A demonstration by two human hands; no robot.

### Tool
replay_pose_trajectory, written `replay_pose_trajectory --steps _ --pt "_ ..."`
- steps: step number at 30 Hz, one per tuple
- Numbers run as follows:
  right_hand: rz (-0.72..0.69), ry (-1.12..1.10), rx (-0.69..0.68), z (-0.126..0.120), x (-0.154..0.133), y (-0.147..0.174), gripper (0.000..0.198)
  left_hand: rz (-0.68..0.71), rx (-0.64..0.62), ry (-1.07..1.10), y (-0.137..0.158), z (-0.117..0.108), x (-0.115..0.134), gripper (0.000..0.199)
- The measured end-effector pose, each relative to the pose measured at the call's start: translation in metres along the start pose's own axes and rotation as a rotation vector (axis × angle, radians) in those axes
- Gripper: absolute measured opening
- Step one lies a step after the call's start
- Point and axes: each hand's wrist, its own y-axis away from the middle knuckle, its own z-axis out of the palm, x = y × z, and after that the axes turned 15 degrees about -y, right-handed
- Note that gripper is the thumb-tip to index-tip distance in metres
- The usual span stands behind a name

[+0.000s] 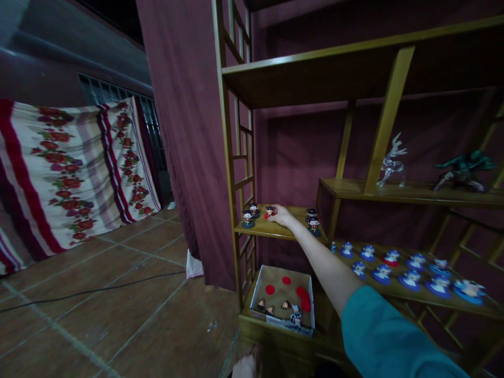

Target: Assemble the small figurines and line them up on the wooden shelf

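Observation:
My right hand [280, 215] reaches over the small wooden shelf [268, 227]. Its fingers are closed on a small figurine [270, 211] with dark hair and red on it, standing at the shelf surface. To the left of it are two dark-based figurines [248, 219]; two more similar figurines [314, 224] stand at the shelf's right end, beside my forearm. My left hand [247, 365] shows only in part at the bottom edge, blurred, below an open box [282, 321], and its fingers cannot be made out.
Inside the box lie red discs [286, 281] and several small figure pieces [285, 304]. Blue-and-white figurines [381, 273] fill a lower shelf at right. A clear deer ornament [392, 167] and a dark green figure [466, 170] stand above. A cable [94, 292] crosses the tiled floor.

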Motion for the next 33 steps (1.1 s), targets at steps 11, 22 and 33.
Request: replay_pose_trajectory --steps 11,22,33 --pt "0.000 -0.003 -0.023 0.000 0.001 0.000 0.049 0.062 -0.008 0.002 0.000 0.006 -0.002 0.038" --pt "-0.039 0.183 0.053 -0.008 -0.034 0.030 0.053 0.066 0.116 0.031 0.009 0.009 0.001 0.037" --pt "-0.086 0.110 -0.023 0.001 0.080 0.252 0.028 -0.050 0.254 0.476 0.008 0.003 -0.004 0.029"
